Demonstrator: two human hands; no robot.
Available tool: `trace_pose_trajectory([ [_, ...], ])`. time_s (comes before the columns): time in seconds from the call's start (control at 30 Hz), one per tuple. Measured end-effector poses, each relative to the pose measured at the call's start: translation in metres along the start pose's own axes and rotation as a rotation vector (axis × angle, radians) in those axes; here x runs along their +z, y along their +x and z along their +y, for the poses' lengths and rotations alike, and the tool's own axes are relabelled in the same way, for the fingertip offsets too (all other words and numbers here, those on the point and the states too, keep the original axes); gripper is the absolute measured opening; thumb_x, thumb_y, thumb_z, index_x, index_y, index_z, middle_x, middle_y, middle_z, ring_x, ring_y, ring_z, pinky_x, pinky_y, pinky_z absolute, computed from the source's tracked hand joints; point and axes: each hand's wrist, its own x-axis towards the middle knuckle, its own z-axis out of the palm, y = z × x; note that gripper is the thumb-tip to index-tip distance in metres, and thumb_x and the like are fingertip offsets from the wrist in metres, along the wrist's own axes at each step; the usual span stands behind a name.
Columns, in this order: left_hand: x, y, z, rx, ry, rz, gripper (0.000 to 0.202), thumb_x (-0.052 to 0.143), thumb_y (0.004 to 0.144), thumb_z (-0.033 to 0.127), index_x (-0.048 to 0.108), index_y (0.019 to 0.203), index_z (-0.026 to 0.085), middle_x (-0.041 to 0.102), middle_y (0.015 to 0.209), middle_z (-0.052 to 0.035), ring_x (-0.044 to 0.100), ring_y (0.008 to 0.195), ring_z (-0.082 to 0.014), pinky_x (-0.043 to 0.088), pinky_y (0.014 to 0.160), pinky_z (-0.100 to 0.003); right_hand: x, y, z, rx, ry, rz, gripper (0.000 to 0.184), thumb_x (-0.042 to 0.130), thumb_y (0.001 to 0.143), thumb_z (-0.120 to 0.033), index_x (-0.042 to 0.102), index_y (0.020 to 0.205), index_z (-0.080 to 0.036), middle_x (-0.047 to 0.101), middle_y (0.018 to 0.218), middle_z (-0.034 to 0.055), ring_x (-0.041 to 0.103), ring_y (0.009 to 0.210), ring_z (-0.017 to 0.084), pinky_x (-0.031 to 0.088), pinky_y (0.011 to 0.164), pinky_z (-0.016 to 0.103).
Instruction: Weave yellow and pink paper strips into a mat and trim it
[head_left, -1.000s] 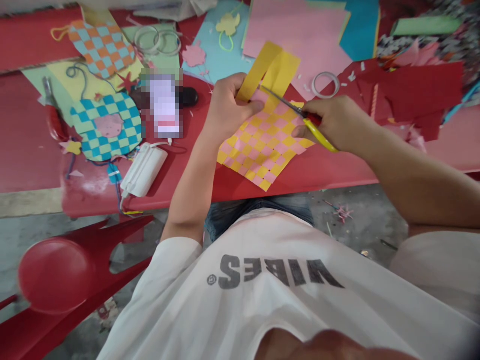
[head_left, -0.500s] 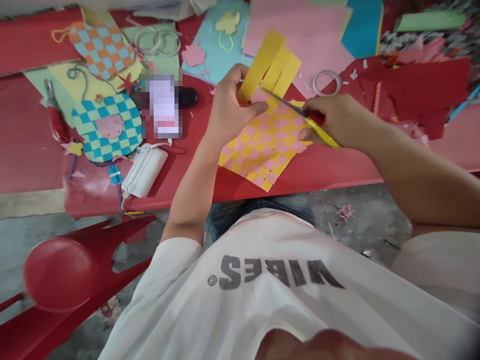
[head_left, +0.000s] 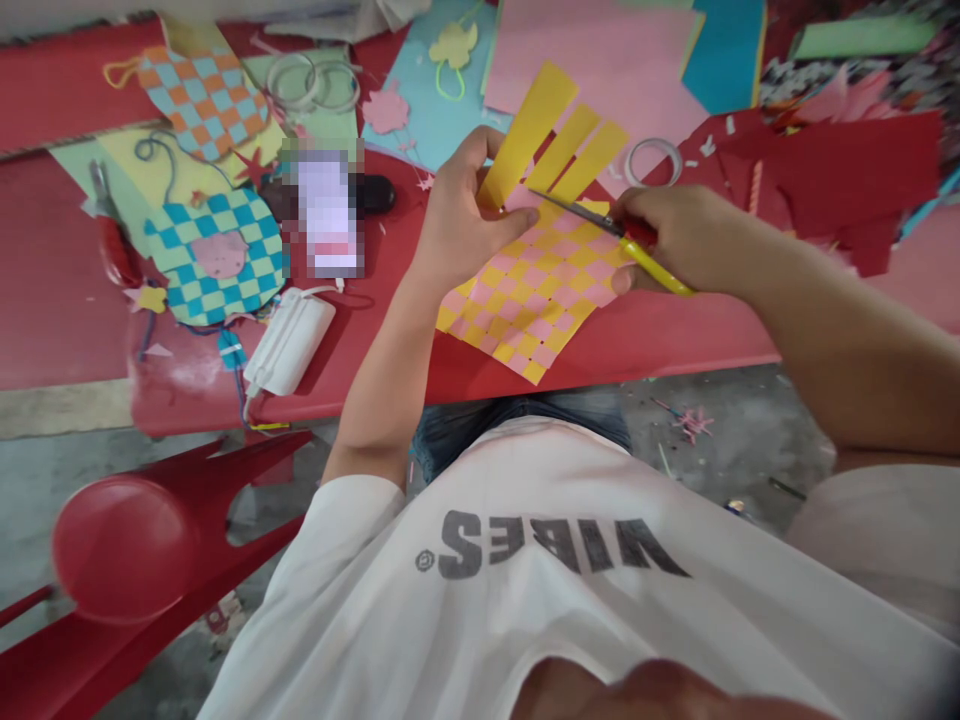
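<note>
The pink-and-yellow woven paper sheet (head_left: 529,300) is pinched at its upper edge by the left hand (head_left: 461,215) and lies on the red bench (head_left: 637,345) at 12 o'clock. The scissors (head_left: 645,250) are gripped by the right hand's fingers (head_left: 645,205), blades at 9 o'clock, tip just beside the left thumb (head_left: 525,215). The thumb could be nicked, or the yellow paper strips (head_left: 555,130) severed, by a blade slip. A roll of tape (head_left: 649,160) is placed beyond at 1 o'clock.
</note>
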Motion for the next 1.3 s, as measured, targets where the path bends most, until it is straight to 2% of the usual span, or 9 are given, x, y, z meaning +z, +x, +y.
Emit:
trace_pose_trajectory([
  [0.17,0.0,0.001,0.003,-0.035,-0.069,0.005,0.038,0.092,0.077,0.023,0.066,0.104,0.032,0.063,0.097,0.0035,0.055,0.08,-0.0154,0.048,0.069,-0.034,0.001,0.0,0.008,-0.022,-0.009,0.001,0.109,0.057,0.086,-0.115,0.074,0.137,-0.02,0.079,0.116,0.02,0.077,0.1,0.04,0.055,0.084,0.049],
  [0.27,0.0,0.001,0.003,-0.011,-0.062,0.002,0.04,0.093,0.079,0.027,0.065,0.107,0.031,0.063,0.099,0.0038,0.058,0.08,-0.015,0.048,0.067,-0.032,0.001,0.002,0.005,-0.04,0.001,0.01,0.11,0.052,0.085,-0.118,0.074,0.134,-0.022,0.081,0.117,0.0209,0.078,0.104,0.043,0.054,0.084,0.049],
  [0.37,0.0,0.001,0.008,-0.067,-0.024,0.0,0.042,0.093,0.077,0.026,0.061,0.103,0.033,0.063,0.096,0.0032,0.061,0.078,-0.018,0.047,0.065,-0.035,-0.001,0.006,-0.003,-0.053,0.009,0.013,0.107,0.048,0.083,-0.121,0.074,0.126,-0.026,0.081,0.117,0.0202,0.078,0.108,0.045,0.054,0.087,0.052],
  [0.47,0.0,0.002,0.015,-0.117,-0.034,0.014,0.041,0.092,0.075,0.024,0.06,0.099,0.033,0.064,0.095,0.0025,0.061,0.077,-0.0195,0.045,0.065,-0.037,-0.003,0.009,-0.008,-0.048,0.001,0.01,0.099,0.048,0.086,-0.119,0.074,0.119,-0.03,0.081,0.114,0.0177,0.076,0.108,0.044,0.052,0.087,0.051],
  [0.7,0.0,0.003,0.015,-0.094,-0.105,0.018,0.039,0.09,0.074,0.016,0.066,0.1,0.033,0.062,0.093,0.0043,0.057,0.075,-0.0161,0.04,0.065,-0.035,-0.005,0.01,-0.012,-0.045,-0.028,-0.008,0.09,0.045,0.092,-0.114,0.071,0.112,-0.031,0.078,0.106,0.0153,0.072,0.103,0.041,0.047,0.083,0.049],
  [0.97,-0.001,0.002,0.013,-0.116,-0.007,0.027,0.043,0.092,0.072,0.019,0.062,0.098,0.036,0.064,0.093,0.0025,0.058,0.074,-0.0207,0.045,0.062,-0.04,-0.005,0.011,-0.014,-0.043,-0.008,-0.012,0.082,0.04,0.095,-0.112,0.055,0.095,-0.031,0.071,0.094,0.0127,0.069,0.093,0.038,0.042,0.078,0.048],
  [1.13,0.0,0.003,0.005,-0.1,0.001,0.046,0.045,0.095,0.069,0.025,0.06,0.097,0.035,0.057,0.088,0.0028,0.051,0.07,-0.0189,0.039,0.059,-0.038,-0.003,0.012,-0.013,-0.039,0.009,-0.023,0.081,0.044,0.096,-0.11,0.061,0.099,-0.031,0.073,0.095,0.0135,0.07,0.093,0.038,0.042,0.078,0.048],
  [1.3,-0.001,0.003,0.006,-0.125,0.03,0.036,0.045,0.095,0.071,0.028,0.058,0.097,0.035,0.057,0.089,0.0007,0.051,0.071,-0.021,0.038,0.06,-0.039,0.001,0.012,-0.006,-0.067,0.005,-0.024,0.082,0.044,0.099,-0.109,0.065,0.105,-0.031,0.075,0.095,0.0125,0.071,0.091,0.036,0.043,0.077,0.047],
])
